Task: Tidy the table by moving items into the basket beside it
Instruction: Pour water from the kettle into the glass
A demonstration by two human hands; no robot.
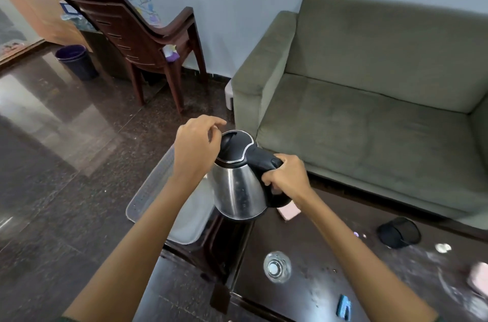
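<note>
A steel electric kettle with a black lid and handle hangs in the air over the table's left edge. My right hand is closed around its black handle. My left hand rests against the kettle's left shoulder near the lid, fingers loosely curled. Below and to the left lies the pale grey basket on the floor beside the dark table. On the table remain a clear glass, a pink flat item, a tipped black mesh cup and a blue item.
A green sofa stands right behind the table. Stacked brown plastic chairs and a dark bin stand at the back left on the polished floor. A pink object and white crumpled scraps lie at the table's right.
</note>
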